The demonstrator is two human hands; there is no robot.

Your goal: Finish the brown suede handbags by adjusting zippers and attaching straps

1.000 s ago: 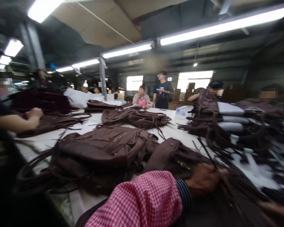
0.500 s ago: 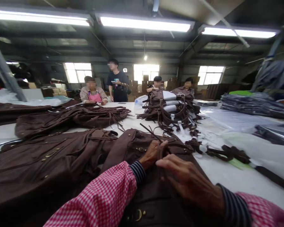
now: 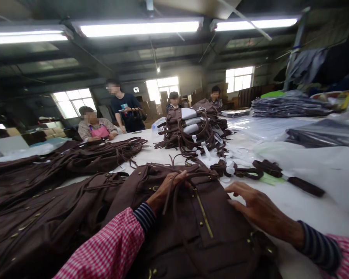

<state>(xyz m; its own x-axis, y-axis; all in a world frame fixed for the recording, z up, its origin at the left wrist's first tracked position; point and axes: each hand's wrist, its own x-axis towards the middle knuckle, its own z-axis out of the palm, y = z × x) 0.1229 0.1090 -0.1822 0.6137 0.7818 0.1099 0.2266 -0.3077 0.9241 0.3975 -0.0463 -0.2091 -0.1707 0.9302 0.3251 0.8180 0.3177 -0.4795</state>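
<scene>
A dark brown bag (image 3: 229,228) with a brass zipper (image 3: 203,213) and small brass fittings lies flat in front of me. My left hand (image 3: 171,185) is closed around a thin brown strap (image 3: 175,217) near the bag's top, and the strap's loose end trails down over the front. Part of the grip is hidden behind the fingers. Off the bag's right edge, my right hand (image 3: 257,207) hovers with thumb and fingers apart, holding nothing.
More brown bags (image 3: 46,217) lie at my left. A pile of brown bags with white wrapping (image 3: 189,122) stands ahead. Brown straps (image 3: 267,168) and plastic sheeting (image 3: 308,166) cover the right side, near stacked plastic-wrapped items (image 3: 291,105). Several people are across the table (image 3: 142,135).
My right hand has left the strap and moved right, its fingers opening. The left hand still grips the strap, which now hangs across the bag. My view has turned right and tilted.
</scene>
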